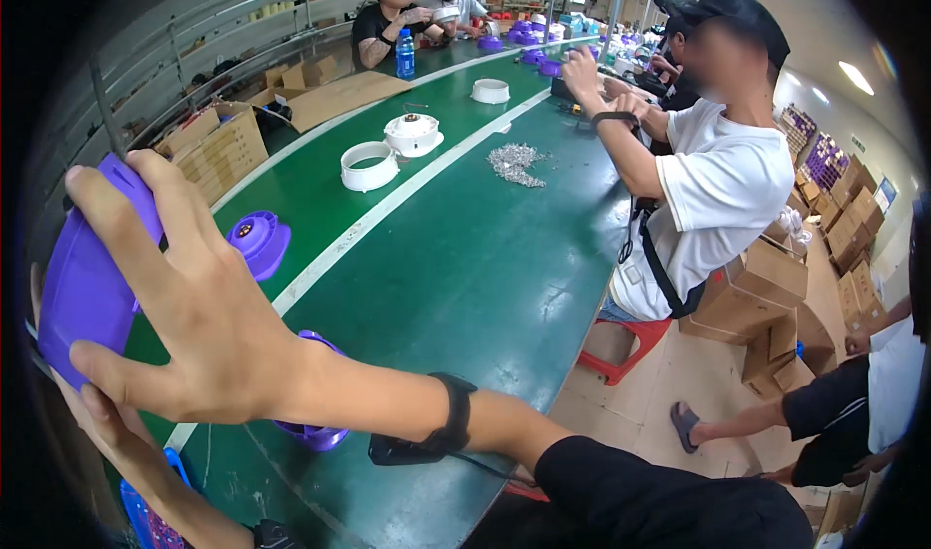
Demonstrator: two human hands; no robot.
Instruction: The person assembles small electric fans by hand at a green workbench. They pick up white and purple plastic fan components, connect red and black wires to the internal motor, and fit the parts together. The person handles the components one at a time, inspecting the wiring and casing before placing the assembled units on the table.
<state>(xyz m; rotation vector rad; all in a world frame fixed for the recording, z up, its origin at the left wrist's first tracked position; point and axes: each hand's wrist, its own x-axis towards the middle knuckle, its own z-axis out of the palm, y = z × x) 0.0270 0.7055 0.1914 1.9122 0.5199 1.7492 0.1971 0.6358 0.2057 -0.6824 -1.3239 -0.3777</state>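
Note:
At the far left, a purple plastic housing is held up, tilted, above the green work surface. My right hand grips it from above, with fingers spread over its near side and edge. My left hand is below and behind it, pressed to its lower edge; most of those fingers are hidden. Just past my right hand, a purple round part with a dark centre lies on the green belt. Another purple part sits under my right forearm, partly covered by it.
Farther along are a white ring, a white round housing, another white ring and a pile of small metal pieces. A person in white works at the right. A blue container is lower left; cardboard boxes stand beyond the belt.

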